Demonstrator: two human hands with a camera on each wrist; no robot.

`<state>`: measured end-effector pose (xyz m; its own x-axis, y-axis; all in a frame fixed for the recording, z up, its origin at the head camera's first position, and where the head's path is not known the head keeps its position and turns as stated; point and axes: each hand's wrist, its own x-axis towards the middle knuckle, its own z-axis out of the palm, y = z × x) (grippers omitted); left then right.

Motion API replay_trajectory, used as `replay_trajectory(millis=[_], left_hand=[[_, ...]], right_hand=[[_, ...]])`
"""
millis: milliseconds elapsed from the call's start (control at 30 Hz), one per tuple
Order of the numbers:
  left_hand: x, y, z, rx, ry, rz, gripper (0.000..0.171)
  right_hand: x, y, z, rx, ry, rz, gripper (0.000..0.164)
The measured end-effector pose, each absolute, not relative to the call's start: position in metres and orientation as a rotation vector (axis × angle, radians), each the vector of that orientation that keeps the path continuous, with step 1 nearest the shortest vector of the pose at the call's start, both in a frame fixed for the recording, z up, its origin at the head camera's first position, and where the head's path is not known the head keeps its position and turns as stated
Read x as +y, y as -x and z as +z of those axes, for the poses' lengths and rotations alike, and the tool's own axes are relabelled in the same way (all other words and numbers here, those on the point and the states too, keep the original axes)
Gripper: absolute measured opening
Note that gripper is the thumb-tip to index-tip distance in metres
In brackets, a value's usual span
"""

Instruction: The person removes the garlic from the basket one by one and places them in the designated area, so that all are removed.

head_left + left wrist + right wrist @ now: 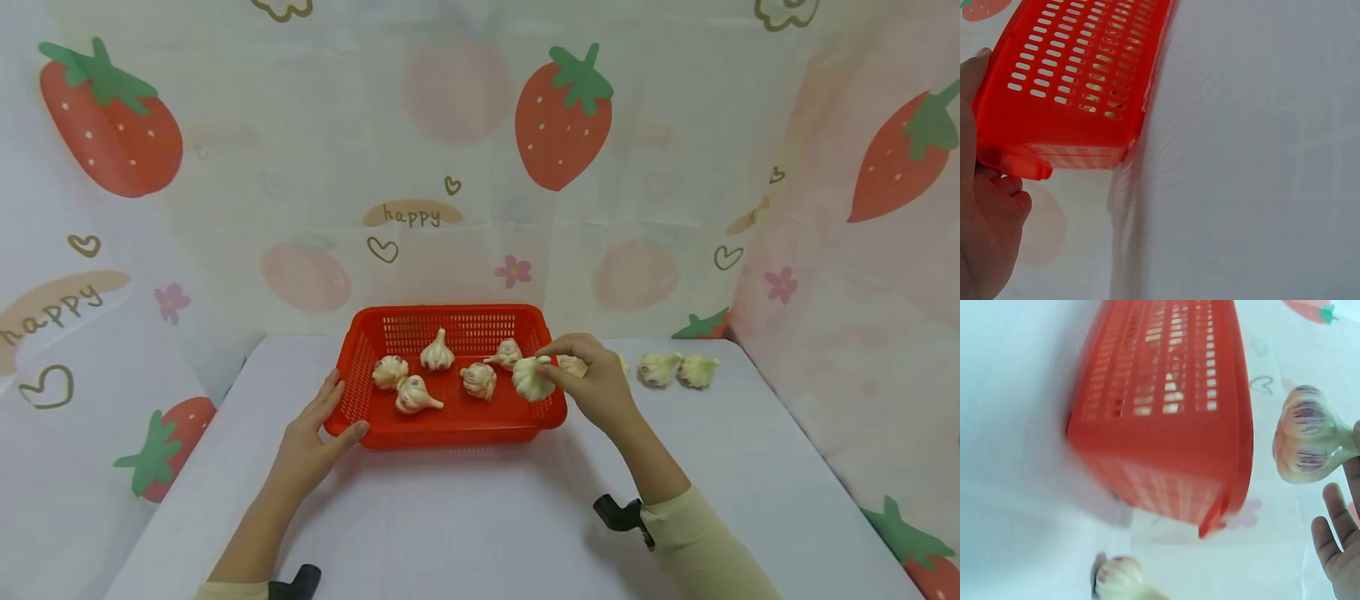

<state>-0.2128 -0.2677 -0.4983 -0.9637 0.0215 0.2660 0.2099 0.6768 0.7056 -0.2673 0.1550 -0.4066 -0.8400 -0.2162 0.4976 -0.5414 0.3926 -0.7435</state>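
Note:
My right hand (600,385) pinches a garlic bulb (531,379) by its stem over the right end of a red plastic basket (450,437). In the right wrist view this bulb (1309,434) shows purple streaks and stands clear above the basket's rim, the other fingers spread loosely. My left hand (309,443) holds the basket's left end, with fingers (1013,190) tucked beneath the rim in the left wrist view. Inside the basket lie several garlic bulbs, among them one upright bulb (437,352) and one on its side (416,395).
On the white table (480,517), right of the basket, several more garlic bulbs form a row, including one bulb (659,369) and an end bulb (697,371). My right hand partly hides the nearer ones. A strawberry-print curtain (465,167) surrounds the table's back and sides.

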Motion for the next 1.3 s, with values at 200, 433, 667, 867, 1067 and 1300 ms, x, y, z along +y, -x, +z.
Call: replay_trajectory(millis=[200,433,667,867,1067,1300], left_hand=[[-0.266,0.212,-0.499,-2.652,0.184,-1.164,0.088],[-0.266,0.211,-0.498,-2.653,0.175,-1.169,0.089],[-0.265,0.210,-0.498,-2.647,0.179,-1.170,0.087],[-0.266,0.211,-0.498,-2.644,0.185,-1.177,0.088],[-0.267,0.212,-0.498,-2.641,0.189,-1.166,0.088],[-0.267,0.212,-0.498,-2.643,0.188,-1.166,0.087]], right_hand=[[0.178,0.267,-0.407,-2.328,-0.623,1.405,0.018],[0.204,0.267,-0.405,-2.356,-0.554,1.379,0.018],[0.230,0.272,-0.412,-2.419,-0.474,1.283,0.020],[0.253,0.273,-0.416,-2.447,-0.403,1.231,0.022],[0.275,0.275,-0.419,-2.479,-0.339,1.208,0.026],[0.300,0.277,-0.423,-2.510,-0.271,1.160,0.029]])
